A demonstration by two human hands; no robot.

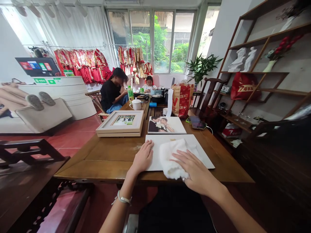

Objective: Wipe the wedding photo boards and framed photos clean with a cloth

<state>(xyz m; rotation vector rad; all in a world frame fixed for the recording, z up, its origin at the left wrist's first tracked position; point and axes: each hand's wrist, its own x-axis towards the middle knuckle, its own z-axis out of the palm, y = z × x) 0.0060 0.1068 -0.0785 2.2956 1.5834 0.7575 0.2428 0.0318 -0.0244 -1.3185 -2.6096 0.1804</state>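
Observation:
A flat white board [157,142] lies on the wooden table [107,158] right in front of me. My left hand [143,157] rests flat on the board's left edge, fingers stretched out. My right hand [195,171] lies palm down on a crumpled white cloth [170,155] that sits on the board. Just beyond the board lies a printed photo [166,125] of a couple. To its left stands a stack of framed pictures [121,123].
Farther along the table are a white teapot [136,104], a pot, a red and yellow bag [182,98] and a phone [197,123]. Two people sit at the far end. Wooden chairs and shelves [262,64] line the right; a dark bench [29,155] stands at left.

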